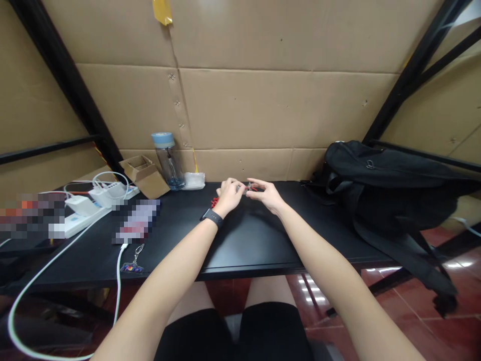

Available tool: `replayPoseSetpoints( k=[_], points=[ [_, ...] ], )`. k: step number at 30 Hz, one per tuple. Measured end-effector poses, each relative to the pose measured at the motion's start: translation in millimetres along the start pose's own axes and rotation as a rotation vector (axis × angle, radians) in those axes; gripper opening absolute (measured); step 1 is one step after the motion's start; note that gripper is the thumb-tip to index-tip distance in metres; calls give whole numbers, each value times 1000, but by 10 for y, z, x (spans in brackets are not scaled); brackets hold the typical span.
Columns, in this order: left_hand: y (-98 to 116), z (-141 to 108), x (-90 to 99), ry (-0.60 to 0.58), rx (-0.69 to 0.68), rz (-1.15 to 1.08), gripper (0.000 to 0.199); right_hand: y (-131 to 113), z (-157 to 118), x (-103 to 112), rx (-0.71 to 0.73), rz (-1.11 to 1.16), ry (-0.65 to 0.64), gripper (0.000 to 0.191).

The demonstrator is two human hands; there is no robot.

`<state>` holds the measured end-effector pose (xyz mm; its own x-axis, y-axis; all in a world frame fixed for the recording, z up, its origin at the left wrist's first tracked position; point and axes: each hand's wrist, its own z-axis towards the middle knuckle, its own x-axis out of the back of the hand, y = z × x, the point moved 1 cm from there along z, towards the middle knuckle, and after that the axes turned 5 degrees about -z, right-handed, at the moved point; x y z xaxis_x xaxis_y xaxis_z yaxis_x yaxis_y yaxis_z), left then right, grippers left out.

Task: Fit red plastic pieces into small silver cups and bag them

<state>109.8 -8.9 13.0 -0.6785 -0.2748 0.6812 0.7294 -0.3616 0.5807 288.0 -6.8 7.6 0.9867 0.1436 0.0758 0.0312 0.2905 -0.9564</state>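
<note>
My left hand (229, 194), with a black watch (212, 217) on its wrist, is over the back middle of the black table (248, 245). Its fingers are curled, and what they grip is mostly hidden. Facing it from the right, my right hand (266, 194) has thumb and fingertips closed around a small thing with red and metallic parts (249, 186), too small to name. The fingertips of both hands nearly meet there. A bunch of small red pieces (214, 202) shows beside my left hand, partly covered by it.
On the left are a blue-lidded bottle (168, 163), an open cardboard box (146, 175), a white power strip (84, 218), a blurred phone (138, 220) on a white cable and a keychain (133, 263). A clear packet (194, 181) lies behind. A black backpack (387, 185) fills the right.
</note>
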Motion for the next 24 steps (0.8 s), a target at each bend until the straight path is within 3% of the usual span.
replayPoseSetpoints(
  k=[2,4,8,15,20,24],
  points=[
    [-42,4,72,-29,-90,155,33,-18,25,49,32,-53,50,68],
    [-108,8,128,-141,-163,294,31,-39,52,123,63,-97,114,67],
    [-241,7,160,-337,-184,455,35,-49,92,286,63,-171,194,64],
    [-230,26,26,-397,-228,467,43,2,146,358,84,-210,211,62],
    [-154,91,-109,-479,-174,449,43,4,165,354,101,-245,201,61],
    [-133,90,-162,-399,-202,486,49,-18,171,403,173,-425,167,56]
  ],
)
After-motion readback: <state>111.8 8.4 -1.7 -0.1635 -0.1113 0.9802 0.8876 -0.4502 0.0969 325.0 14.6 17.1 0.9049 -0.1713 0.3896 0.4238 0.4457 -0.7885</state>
